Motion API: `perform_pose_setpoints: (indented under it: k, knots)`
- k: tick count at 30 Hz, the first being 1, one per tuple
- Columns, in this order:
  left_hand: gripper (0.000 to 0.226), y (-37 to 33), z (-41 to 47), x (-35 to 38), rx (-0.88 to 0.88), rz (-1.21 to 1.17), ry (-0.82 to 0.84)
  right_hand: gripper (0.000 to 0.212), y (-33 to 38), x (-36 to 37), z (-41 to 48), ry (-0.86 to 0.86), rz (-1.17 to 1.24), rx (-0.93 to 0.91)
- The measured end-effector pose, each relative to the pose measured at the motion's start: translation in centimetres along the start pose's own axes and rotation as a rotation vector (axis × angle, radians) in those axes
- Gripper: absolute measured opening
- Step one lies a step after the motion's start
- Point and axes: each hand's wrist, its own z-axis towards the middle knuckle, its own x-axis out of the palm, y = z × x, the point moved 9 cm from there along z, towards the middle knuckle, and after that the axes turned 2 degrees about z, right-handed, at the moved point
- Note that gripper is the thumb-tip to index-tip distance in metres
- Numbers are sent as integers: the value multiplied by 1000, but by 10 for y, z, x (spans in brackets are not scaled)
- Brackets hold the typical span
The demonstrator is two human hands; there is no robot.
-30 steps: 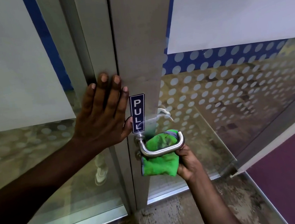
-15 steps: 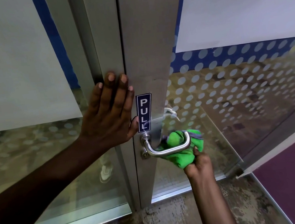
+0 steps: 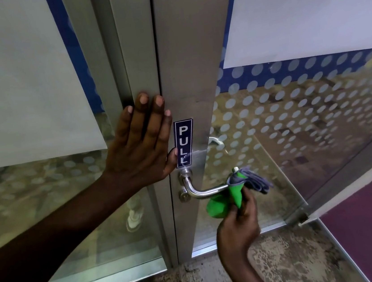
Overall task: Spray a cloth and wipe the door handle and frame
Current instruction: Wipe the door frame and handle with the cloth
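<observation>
While left hand [image 3: 141, 151] lies spread flat on frame [image 3: 141, 52], right hand [image 3: 239, 223] pinches one cloth [image 3: 223, 203]; one handle [image 3: 206, 191].

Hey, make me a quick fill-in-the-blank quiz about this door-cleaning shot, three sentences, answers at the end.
1. The right hand grips a cloth whose main colour is ____.
2. The sticker above the door handle reads ____.
3. The left hand rests ____ against the metal door frame, holding nothing.

Missing words: green; PULL; flat
</observation>
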Motion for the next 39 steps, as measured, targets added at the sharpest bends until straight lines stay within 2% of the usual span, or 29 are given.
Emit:
perform_pose_setpoints:
  k: [4,6,10,13,21,26,35,39]
  knots:
    - [74,-1,0,0,2,2,4,44,27,31,-43,281,-258,-326]
    - [73,-1,0,0,1,3,8,42,32,46,-62,360,-300,-458]
    - [72,-1,0,-1,1,-4,17,49,36,72,-83,438,-430,-583]
    - [70,0,0,-1,-7,-12,20,52,45,90,-94,480,-482,-604]
    - [67,2,0,-6,-9,-30,-16,51,60,124,-83,512,-529,-522]
    - [65,3,0,-8,-10,-43,-31,50,55,84,-75,406,-178,-302]
    - [56,7,1,-21,2,-236,-65,50,52,50,-75,232,42,7]
    - [53,8,0,-26,14,-355,-35,39,54,36,-74,110,138,81]
